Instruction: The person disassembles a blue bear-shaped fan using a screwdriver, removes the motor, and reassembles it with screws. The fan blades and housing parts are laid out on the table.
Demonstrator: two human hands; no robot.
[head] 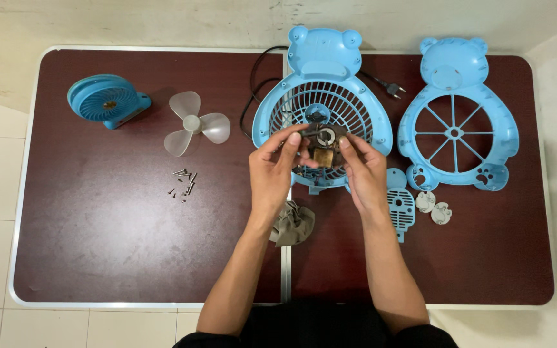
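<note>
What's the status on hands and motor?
Left hand and right hand both grip fan motor, above bear-shaped grille. Nothing obstructing.

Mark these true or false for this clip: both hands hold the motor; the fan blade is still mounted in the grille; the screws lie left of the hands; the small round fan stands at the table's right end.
1. Both hands, left hand and right hand, hold the motor. True.
2. The fan blade is mounted in the grille. False: it lies loose on the table.
3. The screws lie left of the hands. True.
4. The small round fan stands at the right end. False: it stands at the left end.
</note>
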